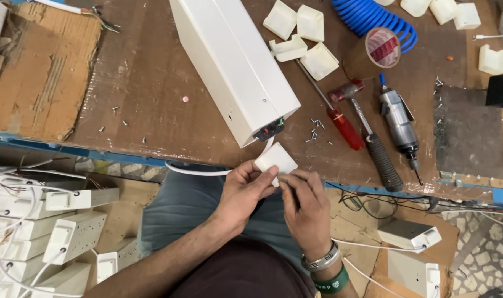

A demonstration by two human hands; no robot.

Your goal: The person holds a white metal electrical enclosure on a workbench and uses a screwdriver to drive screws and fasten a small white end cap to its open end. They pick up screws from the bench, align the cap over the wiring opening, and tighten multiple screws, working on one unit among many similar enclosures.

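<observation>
Worn brown desk [152, 72] is carrying a long white box [235, 66]; at its near edge both hands, left [243, 190] and right [305, 207], are pinching a small white cap [276, 160]. Fumbled, it could be dropping floorward.

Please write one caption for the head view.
Both hands hold a white plastic piece beside a white metal box.
</observation>
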